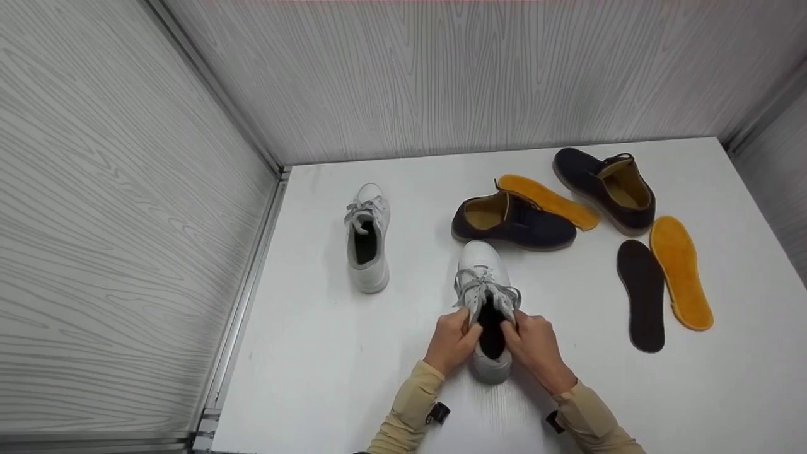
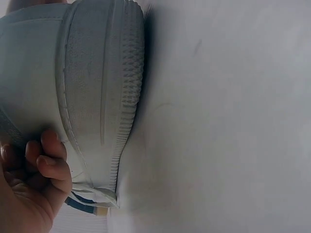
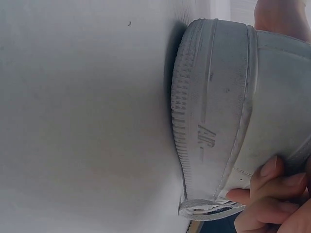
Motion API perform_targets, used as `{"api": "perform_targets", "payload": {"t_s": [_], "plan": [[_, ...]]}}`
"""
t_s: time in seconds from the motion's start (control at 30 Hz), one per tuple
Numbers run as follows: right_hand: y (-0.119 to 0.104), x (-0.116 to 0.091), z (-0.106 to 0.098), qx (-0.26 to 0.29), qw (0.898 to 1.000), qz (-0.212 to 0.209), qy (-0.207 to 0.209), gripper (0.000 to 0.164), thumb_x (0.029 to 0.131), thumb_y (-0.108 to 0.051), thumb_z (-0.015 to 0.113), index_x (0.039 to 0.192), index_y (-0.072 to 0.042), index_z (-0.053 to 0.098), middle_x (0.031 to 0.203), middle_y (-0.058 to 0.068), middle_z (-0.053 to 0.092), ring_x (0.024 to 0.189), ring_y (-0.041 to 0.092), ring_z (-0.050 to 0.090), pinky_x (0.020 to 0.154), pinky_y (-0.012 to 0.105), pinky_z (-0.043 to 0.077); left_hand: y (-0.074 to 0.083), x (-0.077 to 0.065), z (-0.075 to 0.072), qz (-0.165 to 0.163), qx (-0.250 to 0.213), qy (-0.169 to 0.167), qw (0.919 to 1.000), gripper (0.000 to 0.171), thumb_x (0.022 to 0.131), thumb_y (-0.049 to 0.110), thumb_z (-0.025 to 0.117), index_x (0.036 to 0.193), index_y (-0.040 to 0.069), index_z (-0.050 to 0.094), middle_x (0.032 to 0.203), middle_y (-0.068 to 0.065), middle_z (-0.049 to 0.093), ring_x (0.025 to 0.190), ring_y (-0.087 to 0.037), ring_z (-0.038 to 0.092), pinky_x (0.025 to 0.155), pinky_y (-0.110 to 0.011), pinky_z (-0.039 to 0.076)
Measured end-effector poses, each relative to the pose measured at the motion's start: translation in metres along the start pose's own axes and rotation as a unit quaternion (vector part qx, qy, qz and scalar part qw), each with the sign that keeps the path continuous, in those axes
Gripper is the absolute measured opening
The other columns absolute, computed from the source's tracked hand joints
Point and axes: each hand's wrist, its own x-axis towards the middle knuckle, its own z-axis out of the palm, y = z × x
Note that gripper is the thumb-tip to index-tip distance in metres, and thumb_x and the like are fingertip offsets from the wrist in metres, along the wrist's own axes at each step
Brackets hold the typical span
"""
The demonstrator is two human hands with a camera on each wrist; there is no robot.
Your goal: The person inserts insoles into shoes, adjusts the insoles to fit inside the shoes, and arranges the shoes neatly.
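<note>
A white lace-up sneaker (image 1: 480, 257) stands upright on the white table, toe pointing away from me. My left hand (image 1: 451, 340) grips the left side of its opening, thumb inside the collar and fingers curled outside. On the opposite side, my right hand (image 1: 534, 345) holds the collar the same way. The opening between the thumbs looks dark inside. Both wrist views show curled fingers against the sneaker's side, above its thick ridged sole (image 3: 194, 97). Its grey laces (image 1: 470, 285) are tied in a bow.
Another white sneaker (image 1: 371, 275) stands at the left. Two navy shoes (image 1: 536, 230) with tan insides lie at the back right, an orange insole (image 1: 545, 198) touching the nearer one. Further right, a black insole (image 1: 642, 296) lies beside a second orange insole (image 1: 681, 271). Grey wood-grain panels surround the table.
</note>
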Motion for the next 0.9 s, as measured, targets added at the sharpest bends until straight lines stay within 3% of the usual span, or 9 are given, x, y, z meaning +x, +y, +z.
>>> {"api": "perform_targets", "payload": {"t_s": [0.27, 0.4, 0.5, 0.6, 0.73, 0.83, 0.9], "plan": [[0.005, 0.001, -0.008, -0.010, 0.999, 0.027, 0.014, 0.034, 0.082, -0.001, 0.062, 0.059, -0.013, 0.039, 0.052, -0.005, 0.034, 0.046, 0.013, 0.034, 0.043, 0.034, 0.033, 0.001, 0.015, 0.005, 0.027, -0.007, -0.028, 0.9992, 0.025, 0.081, 0.005, 0.061, 0.067, 0.008, 0.041, 0.058, 0.009, 0.035, 0.052, -0.002, 0.031, 0.050, -0.015, 0.025], [0.003, 0.003, -0.009, -0.004, 0.999, 0.034, -0.002, 0.033, 0.084, -0.003, 0.061, 0.060, -0.014, 0.041, 0.051, -0.008, 0.033, 0.044, 0.009, 0.032, 0.042, 0.030, 0.032, 0.000, 0.016, 0.003, 0.014, -0.001, -0.036, 0.9993, 0.028, 0.082, 0.005, 0.061, 0.066, 0.011, 0.039, 0.057, 0.011, 0.033, 0.050, -0.001, 0.030, 0.050, -0.014, 0.024], [0.000, 0.006, -0.009, -0.003, 0.999, 0.033, -0.005, 0.026, 0.083, -0.005, 0.063, 0.063, -0.010, 0.048, 0.051, -0.008, 0.035, 0.043, 0.008, 0.032, 0.042, 0.029, 0.031, 0.000, 0.016, 0.000, -0.002, 0.018, -0.035, 0.9992, 0.032, 0.084, 0.008, 0.063, 0.064, 0.013, 0.038, 0.058, 0.012, 0.031, 0.050, 0.000, 0.029, 0.050, -0.014, 0.024], [-0.002, 0.009, -0.008, -0.015, 1.000, 0.020, 0.009, 0.011, 0.079, -0.009, 0.070, 0.076, 0.000, 0.064, 0.051, -0.003, 0.044, 0.044, 0.012, 0.039, 0.042, 0.034, 0.037, 0.003, 0.018, -0.005, -0.011, 0.048, -0.026, 0.9984, 0.032, 0.084, 0.015, 0.068, 0.067, 0.014, 0.041, 0.060, 0.012, 0.033, 0.051, -0.001, 0.032, 0.050, -0.015, 0.026], [-0.007, 0.012, -0.008, -0.029, 0.999, 0.001, 0.026, 0.038, 0.076, -0.015, 0.079, 0.107, 0.005, 0.070, 0.069, 0.013, 0.065, 0.054, 0.029, 0.060, 0.050, 0.046, 0.048, 0.011, 0.022, -0.010, -0.036, 0.103, -0.013, 0.9940, 0.031, 0.082, 0.025, 0.074, 0.085, 0.012, 0.046, 0.063, 0.009, 0.040, 0.052, -0.007, 0.041, 0.049, -0.021, 0.034], [-0.010, 0.015, -0.009, -0.034, 0.999, -0.008, 0.037, 0.043, 0.074, -0.015, 0.083, 0.112, 0.001, 0.070, 0.087, 0.018, 0.070, 0.069, 0.037, 0.067, 0.058, 0.051, 0.052, 0.018, 0.026, -0.013, -0.046, 0.145, -0.012, 0.9883, 0.039, 0.081, 0.029, 0.075, 0.102, 0.009, 0.048, 0.072, 0.003, 0.055, 0.056, -0.014, 0.055, 0.051, -0.027, 0.045], [-0.011, 0.018, -0.008, -0.035, 0.998, -0.016, 0.048, 0.042, 0.073, -0.014, 0.084, 0.111, 0.000, 0.071, 0.090, 0.018, 0.070, 0.072, 0.037, 0.068, 0.059, 0.051, 0.052, 0.021, 0.030, -0.014, -0.040, 0.170, -0.012, 0.9845, 0.040, 0.082, 0.028, 0.074, 0.107, 0.008, 0.050, 0.079, -0.002, 0.061, 0.060, -0.020, 0.062, 0.054, -0.031, 0.050]]}}
